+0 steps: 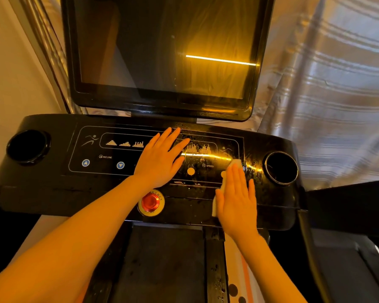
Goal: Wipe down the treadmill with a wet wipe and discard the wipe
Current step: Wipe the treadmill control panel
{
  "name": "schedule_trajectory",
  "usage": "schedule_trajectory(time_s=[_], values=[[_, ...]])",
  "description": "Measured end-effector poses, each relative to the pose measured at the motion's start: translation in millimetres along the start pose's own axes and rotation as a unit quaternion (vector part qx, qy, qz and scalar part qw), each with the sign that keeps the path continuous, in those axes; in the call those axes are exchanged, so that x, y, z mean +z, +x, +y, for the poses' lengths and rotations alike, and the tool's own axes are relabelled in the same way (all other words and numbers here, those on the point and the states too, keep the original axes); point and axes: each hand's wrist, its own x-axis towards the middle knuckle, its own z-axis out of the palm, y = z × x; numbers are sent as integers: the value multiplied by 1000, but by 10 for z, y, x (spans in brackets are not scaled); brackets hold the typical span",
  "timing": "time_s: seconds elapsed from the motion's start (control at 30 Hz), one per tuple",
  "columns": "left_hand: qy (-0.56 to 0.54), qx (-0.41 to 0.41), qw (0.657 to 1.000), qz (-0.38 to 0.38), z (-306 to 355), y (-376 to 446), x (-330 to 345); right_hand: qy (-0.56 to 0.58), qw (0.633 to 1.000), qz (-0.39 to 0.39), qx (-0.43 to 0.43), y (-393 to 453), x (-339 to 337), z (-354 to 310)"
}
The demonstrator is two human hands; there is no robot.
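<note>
The treadmill's glossy black console (53,171) fills the middle of the head view, with a dark screen (162,47) standing behind it. My left hand (160,159) lies flat, fingers straight, on the centre of the control panel. My right hand (236,197) presses flat on a white wet wipe (235,165) over the panel's right part, near the SPEED label. Only the wipe's top corner and left edge show from under the hand. Wet streaks and droplets glisten on the right half of the panel.
A red emergency stop button (150,202) sits below my left wrist on the console's front lip. Round cup holders are sunk in at the left (27,147) and right (280,168) ends. A striped curtain (326,84) hangs behind. The belt (158,263) lies below.
</note>
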Motion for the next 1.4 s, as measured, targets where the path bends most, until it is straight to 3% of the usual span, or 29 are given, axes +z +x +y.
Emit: schedule_trajectory(time_s=[0.13,0.3,0.4,0.57,0.67,0.83,0.93,1.2,1.3,1.4], values=[[0,-1,1000,2,3,-2,6,5,997,8,72,130,17,-79],[-2,-3,1000,0,2,10,15,-1,1000,5,-11,206,58,-607],[-2,21,1000,-18,-54,-6,-10,-17,1000,15,-9,165,47,-524],[0,-16,1000,19,-388,-300,-59,2,991,38,127,-52,53,18],[4,-60,998,15,-497,-428,-52,34,977,54,202,-88,69,-82],[-11,-77,997,17,-493,-447,-20,0,994,39,106,-183,144,-881],[-17,-74,997,21,-505,-454,-15,-2,994,41,104,-209,189,-1098],[-38,-69,996,38,-492,-459,-29,14,926,42,376,-364,167,-628],[-35,-70,996,36,-487,-453,-27,30,935,41,350,-344,161,-901],[-30,-72,996,36,-481,-455,-28,-12,973,37,228,-448,245,-1349]])
